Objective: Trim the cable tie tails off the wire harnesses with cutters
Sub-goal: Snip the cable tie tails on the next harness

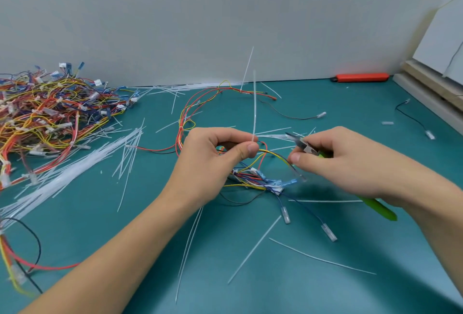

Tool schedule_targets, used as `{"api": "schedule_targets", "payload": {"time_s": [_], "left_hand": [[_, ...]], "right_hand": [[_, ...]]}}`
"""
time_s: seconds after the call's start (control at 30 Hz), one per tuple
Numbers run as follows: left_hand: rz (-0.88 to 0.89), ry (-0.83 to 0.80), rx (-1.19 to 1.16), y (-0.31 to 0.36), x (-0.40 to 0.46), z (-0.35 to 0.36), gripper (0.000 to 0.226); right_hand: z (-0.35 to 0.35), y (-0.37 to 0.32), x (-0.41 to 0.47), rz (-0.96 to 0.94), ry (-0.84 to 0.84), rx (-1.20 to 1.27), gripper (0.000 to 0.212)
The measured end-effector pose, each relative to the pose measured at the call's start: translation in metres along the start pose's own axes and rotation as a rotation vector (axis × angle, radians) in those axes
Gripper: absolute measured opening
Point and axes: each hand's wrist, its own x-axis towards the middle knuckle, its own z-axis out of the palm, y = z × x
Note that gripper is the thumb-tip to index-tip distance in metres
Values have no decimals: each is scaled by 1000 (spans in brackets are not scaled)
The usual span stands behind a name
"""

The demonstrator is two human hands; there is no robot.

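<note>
Left hand curled, thumb and fingers pinched together on a bundle of thin red, yellow and blue wires, the wire harness. Rising straight up from that pinch, a long translucent white cable tie tail. Below the pinch, draped onto the teal tabletop, the harness's clear and blue connectors.

Right hand curled round the green-handled cutters, fingers clamped on the tool near its metal head. Grey tip aimed toward the left fingers, close beside the tie tail; touching or not, cannot tell. Green handle end poking out below the right wrist.

Far left of the left fingers, a tangled heap of multicoloured wire harnesses. Between heap and left hand, a sheaf of loose white cable ties. Scattered all round both hands, cut white tie tails. Far beyond the right fingers, against the wall, a flat orange utility knife.
</note>
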Motion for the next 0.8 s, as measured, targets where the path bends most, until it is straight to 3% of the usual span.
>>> {"api": "schedule_targets", "payload": {"time_s": [0.1, 0.33, 0.57, 0.8], "left_hand": [[-54, 40, -71, -2, 1, 1, 14], [16, -36, -82, -3, 1, 2, 14], [6, -45, -135, 0, 0, 3, 13], [-35, 6, -187, 0, -2, 6, 30]], "right_hand": [[5, -4, 0, -86, 29, -43, 43], [13, -15, -4, -60, -150, -50, 72], [15, -14, -4, -47, -122, 93, 58], [18, -15, -4, -68, -161, 172, 44]]}}
